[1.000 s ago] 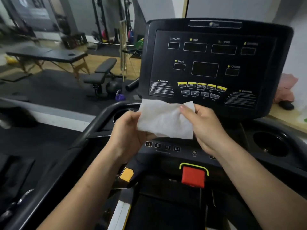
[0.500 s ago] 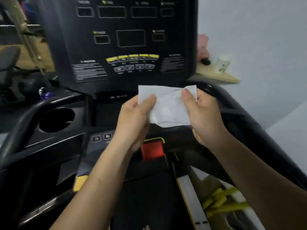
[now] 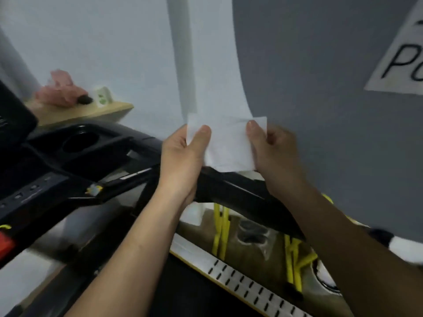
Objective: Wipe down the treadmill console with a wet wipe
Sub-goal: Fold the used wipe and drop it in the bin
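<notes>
I see wet wipe [image 3: 229,145] held taut over right handrail [image 3: 240,195], well apart from treadmill console [image 3: 13,117] at far left of view. Pinch grips: left hand [image 3: 183,163] on its left edge, right hand [image 3: 277,156] on right edge. My guess: spreading it flat for wider wiping face.

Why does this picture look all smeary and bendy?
Head view: soft blur all over, so things on the shelf are smeared; the wide lens bends the edge of the grey wall; the wet wipe nearly blends into the pale wall; the right hand looks darker than the left hand.
</notes>
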`<state>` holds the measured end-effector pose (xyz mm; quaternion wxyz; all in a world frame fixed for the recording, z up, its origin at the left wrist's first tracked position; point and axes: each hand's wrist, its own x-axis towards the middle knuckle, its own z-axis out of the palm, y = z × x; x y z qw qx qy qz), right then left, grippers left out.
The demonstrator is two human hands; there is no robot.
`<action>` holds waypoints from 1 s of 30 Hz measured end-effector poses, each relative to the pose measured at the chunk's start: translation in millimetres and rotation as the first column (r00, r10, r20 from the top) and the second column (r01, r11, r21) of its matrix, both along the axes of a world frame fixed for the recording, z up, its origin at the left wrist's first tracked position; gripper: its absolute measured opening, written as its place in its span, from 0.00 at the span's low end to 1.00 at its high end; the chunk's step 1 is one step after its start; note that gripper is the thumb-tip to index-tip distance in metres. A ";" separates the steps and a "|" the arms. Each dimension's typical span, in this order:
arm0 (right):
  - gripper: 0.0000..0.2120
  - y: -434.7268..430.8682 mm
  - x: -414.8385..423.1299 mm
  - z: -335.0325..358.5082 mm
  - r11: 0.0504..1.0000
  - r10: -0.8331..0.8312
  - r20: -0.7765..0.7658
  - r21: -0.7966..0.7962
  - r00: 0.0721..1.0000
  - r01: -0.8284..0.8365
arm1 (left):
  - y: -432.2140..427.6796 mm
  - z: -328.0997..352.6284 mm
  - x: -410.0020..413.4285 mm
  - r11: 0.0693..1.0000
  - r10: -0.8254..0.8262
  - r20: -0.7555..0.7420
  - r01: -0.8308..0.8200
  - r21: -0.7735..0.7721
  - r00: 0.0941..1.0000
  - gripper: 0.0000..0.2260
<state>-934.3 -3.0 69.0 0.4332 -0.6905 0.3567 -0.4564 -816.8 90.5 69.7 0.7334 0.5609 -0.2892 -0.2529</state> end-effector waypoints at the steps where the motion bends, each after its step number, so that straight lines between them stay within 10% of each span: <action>1: 0.21 -10.2 -34.2 -2.5 0.999 -0.044 0.002 0.000 0.999 0.044 | -14.7 0.6 -30.0 0.999 -0.041 0.006 0.041 0.004 0.999 0.08; 13: 0.19 -60.2 -367.3 -37.0 0.878 -0.472 0.017 -0.078 0.882 0.471 | -118.1 -19.4 -337.8 0.929 -0.370 0.252 0.359 0.091 0.894 0.08; 21: 0.07 -65.9 -485.0 -72.1 0.654 -0.698 -0.104 -0.497 0.709 0.571 | -171.1 -59.6 -419.7 0.871 -0.232 0.894 0.491 0.015 0.384 0.08; 30: 0.03 -98.3 -529.9 -111.7 0.609 -0.698 -0.292 -0.721 0.654 0.329 | -219.6 -109.8 -449.3 0.871 -0.125 0.981 0.490 0.038 0.147 0.09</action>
